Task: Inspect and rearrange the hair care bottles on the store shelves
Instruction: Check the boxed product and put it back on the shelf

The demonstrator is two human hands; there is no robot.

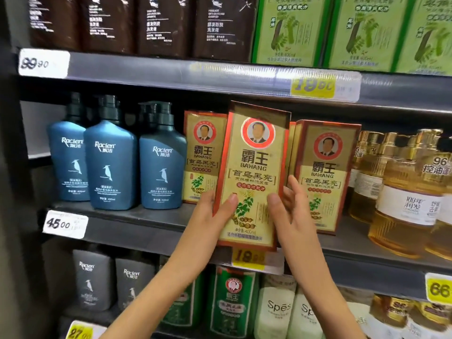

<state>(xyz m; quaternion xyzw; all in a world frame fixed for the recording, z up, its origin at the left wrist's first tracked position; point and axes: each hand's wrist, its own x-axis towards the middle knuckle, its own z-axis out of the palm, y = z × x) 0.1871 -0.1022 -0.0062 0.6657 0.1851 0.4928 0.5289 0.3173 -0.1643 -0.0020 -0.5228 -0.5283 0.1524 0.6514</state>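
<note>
Both hands grasp one red-and-gold BAWANG box (254, 172) by its lower half; the left hand (210, 214) wraps the left edge, its thumb (230, 203) pressed flat on the printed front and its fingers hidden behind the box; the right hand (293, 216) takes the right edge the same way, thumb lying on the front while the other fingers (297, 187) reach up alongside and behind that edge, fairly straight; neither hand is clenched tight, but each pinches the box between thumb and fingers

The box stands with its long axis nearly upright, its top leaning a little to the right; the printed face looks towards the camera and the lettering reads right way up; it is held out in front of the middle shelf (137, 216), between two matching boxes, one to the left (203, 155) and one to the right (322, 172), both of which stand on the shelf behind it; its bottom edge hangs over the shelf's front lip and hides the upper part of a yellow price tag (248, 259); whether the box touches the shelf I cannot tell

Left of the boxes stand blue Racien bottles (110, 162); to the right, amber bottles with gold pumps (403, 204); the shelf above carries dark bottles (166, 25) and green boxes (291, 33); the shelf below holds grey bottles (93, 277), a green box (232, 299) and white Spes bottles (276, 311)
</note>
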